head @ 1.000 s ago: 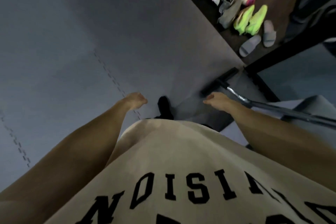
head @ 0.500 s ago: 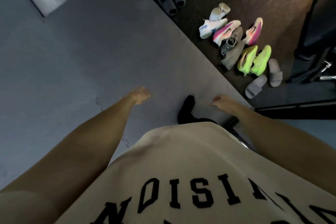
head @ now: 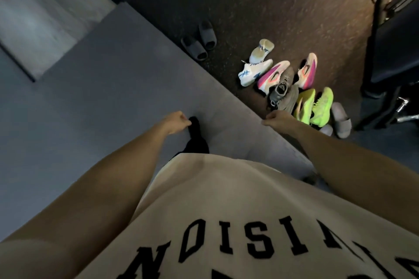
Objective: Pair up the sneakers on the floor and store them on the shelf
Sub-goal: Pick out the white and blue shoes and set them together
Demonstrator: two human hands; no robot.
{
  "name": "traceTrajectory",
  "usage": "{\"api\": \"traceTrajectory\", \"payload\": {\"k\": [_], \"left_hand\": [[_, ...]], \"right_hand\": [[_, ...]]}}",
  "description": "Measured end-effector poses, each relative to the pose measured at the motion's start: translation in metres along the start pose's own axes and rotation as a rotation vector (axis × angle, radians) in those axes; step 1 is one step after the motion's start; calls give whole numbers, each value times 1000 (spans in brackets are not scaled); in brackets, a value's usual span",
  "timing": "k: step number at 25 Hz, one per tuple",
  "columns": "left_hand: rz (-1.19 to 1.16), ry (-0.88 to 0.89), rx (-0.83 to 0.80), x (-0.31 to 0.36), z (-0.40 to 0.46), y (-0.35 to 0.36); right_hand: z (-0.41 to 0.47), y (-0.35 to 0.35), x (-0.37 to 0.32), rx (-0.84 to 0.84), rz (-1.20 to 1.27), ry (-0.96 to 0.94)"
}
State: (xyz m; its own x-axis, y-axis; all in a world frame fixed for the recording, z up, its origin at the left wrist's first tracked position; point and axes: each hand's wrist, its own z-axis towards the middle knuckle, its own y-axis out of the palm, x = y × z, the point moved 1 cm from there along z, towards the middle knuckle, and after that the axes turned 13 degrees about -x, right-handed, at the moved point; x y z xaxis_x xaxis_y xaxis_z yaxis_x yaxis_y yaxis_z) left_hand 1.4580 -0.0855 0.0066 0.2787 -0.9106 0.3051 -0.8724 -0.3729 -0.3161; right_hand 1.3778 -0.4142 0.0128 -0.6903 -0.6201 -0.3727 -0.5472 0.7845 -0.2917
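A jumble of sneakers lies on the dark speckled floor ahead and to the right. Two white sneakers with blue marks (head: 255, 71) lie farthest. Two pink-and-white sneakers (head: 273, 76) sit apart, with a grey-brown pair (head: 283, 93) between them. Two neon yellow-green sneakers (head: 314, 106) lie side by side nearest me. My left hand (head: 178, 121) hangs over the grey mat with its fingers curled and nothing in it. My right hand (head: 277, 119) is curled the same way, just short of the grey-brown pair. No shelf is in view.
Dark grey slides (head: 199, 39) lie beyond the mat edge; lighter grey slides (head: 340, 120) lie right of the neon pair. A grey mat (head: 113, 88) covers the floor at left. A dark chair or frame (head: 392, 52) stands at right. My black-socked foot (head: 196, 133) is on the mat.
The view has swung toward the sneakers, which now lie closer and lower in the frame. My foot has stepped forward. Both hands stay curled and hold nothing.
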Motion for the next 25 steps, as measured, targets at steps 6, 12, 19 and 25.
{"api": "traceTrajectory", "payload": {"k": [6, 12, 19, 25], "left_hand": [[245, 90, -67, 86, 84, -162], [473, 112, -165, 177, 151, -253], [570, 134, -229, 283, 231, -309], [634, 146, -267, 332, 369, -316]], "right_hand": [[56, -67, -90, 121, 214, 105], [98, -135, -124, 204, 401, 173], [161, -217, -119, 233, 547, 223], [262, -250, -97, 302, 567, 288]]}}
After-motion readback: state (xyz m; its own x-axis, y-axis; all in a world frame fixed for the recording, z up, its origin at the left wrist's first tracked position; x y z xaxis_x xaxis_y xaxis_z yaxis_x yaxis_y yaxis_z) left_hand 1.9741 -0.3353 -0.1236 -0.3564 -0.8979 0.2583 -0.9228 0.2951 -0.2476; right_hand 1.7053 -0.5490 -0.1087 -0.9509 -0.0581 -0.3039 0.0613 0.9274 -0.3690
